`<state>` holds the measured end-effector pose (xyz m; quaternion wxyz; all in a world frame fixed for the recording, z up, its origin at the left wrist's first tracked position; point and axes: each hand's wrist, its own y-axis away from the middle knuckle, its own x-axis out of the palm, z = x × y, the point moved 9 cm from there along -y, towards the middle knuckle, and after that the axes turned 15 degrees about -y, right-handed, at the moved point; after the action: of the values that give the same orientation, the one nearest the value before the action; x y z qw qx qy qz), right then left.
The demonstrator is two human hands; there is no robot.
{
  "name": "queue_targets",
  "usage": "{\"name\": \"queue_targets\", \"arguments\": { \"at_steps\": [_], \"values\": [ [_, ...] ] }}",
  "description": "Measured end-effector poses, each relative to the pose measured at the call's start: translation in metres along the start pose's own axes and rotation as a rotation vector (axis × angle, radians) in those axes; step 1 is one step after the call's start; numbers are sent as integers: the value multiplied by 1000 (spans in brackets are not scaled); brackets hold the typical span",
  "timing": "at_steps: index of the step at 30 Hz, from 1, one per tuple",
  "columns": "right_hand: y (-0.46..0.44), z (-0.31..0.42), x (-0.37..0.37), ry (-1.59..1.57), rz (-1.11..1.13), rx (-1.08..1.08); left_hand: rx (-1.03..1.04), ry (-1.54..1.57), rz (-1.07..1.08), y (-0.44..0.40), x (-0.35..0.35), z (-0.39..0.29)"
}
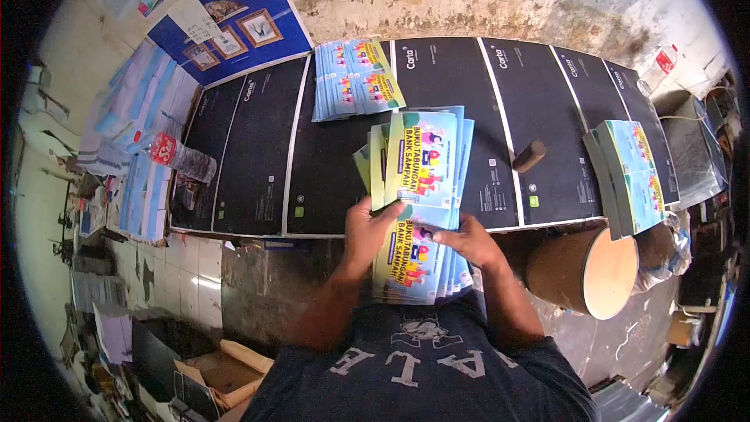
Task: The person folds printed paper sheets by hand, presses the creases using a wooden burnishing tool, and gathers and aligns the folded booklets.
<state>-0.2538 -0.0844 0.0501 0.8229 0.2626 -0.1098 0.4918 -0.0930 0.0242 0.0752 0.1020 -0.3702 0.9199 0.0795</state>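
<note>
A loose stack of printed booklet covers (426, 160), yellow and light blue, is held in front of my chest over the table's near edge. Its sheets are fanned unevenly, and the top one reads "Buku Tabungan Bank Sampah". My left hand (373, 230) grips the stack's left side, thumb on top. From the right, my right hand (470, 241) clasps the other side, its thumb also on the top sheet. The fingers beneath are hidden. Beyond lies another pile of the same covers (355, 82), and a further pile (637, 172) sits at the table's right end.
The table (258, 156) is topped with black "Carta" panels. A short brown cylinder (530, 156) stands on it. At the left are a plastic bottle (176, 155) and tall paper stacks (144, 105). A round drum (582, 272) is below right, an open cardboard box (226, 371) below left.
</note>
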Motion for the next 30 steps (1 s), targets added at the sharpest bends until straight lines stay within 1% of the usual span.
{"name": "queue_targets", "arguments": {
  "at_steps": [2,4,5,6,8,9,10,11,12,13,14,16,17,18,19,20,22,24,25,26,27,28,29,30],
  "values": [
    [0,-2,-1,-38,-12,7,-18,-41,10,0,-3,5],
    [1,-3,-16,-35,-84,4,-39,-83,11,0,-20,6],
    [8,2,-24,-158,-144,-17,-54,35,-93,-2,-47,5],
    [9,5,-35,-123,-117,-53,-67,153,-193,-3,-72,4],
    [13,11,-49,-91,-133,-75,-38,200,-97,-4,-89,-9],
    [8,7,-50,-68,-102,-99,-107,79,-67,-2,-80,-16],
    [8,7,-42,-69,-98,-96,-80,84,-43,-3,-62,-13],
    [6,4,-31,-42,-101,-61,-61,-90,-25,-3,-40,-11],
    [3,3,-21,-14,-106,-32,-36,-89,25,-2,-14,-2],
    [0,0,-15,45,-114,-30,-12,-197,0,0,4,6],
    [-4,-3,-7,1,-42,-32,3,-170,4,3,15,-11],
    [-4,-3,-11,3,-48,-27,-83,-305,44,0,2,-6],
    [-3,-6,-24,-34,-87,-27,49,-239,-60,-5,-18,-6],
    [-2,-10,-37,-73,-123,-27,-25,-192,-153,-9,-47,1],
    [10,6,-38,-123,-167,-14,-96,-310,-217,-9,-79,-17],
    [7,6,-47,-147,-122,-105,-62,25,-169,-14,-97,-4],
    [2,6,-51,-121,-98,-129,-36,107,-137,-18,-101,4],
    [-5,-1,-39,-33,-101,-94,102,-81,-178,-15,-61,7],
    [-14,-14,-34,21,-93,-79,71,-160,-177,-11,-31,12],
    [-16,-11,-16,25,-23,-74,231,-627,-378,5,-16,-18],
    [-16,-11,-8,32,-11,-62,123,-262,-322,3,-13,30],
    [-14,-13,-3,35,-5,-53,78,-77,-272,-3,-9,44],
    [-13,-13,1,42,33,-95,26,106,-234,-8,-6,58],
    [-13,-14,5,51,79,-128,-102,336,-15,-4,1,43]
  ]
}}
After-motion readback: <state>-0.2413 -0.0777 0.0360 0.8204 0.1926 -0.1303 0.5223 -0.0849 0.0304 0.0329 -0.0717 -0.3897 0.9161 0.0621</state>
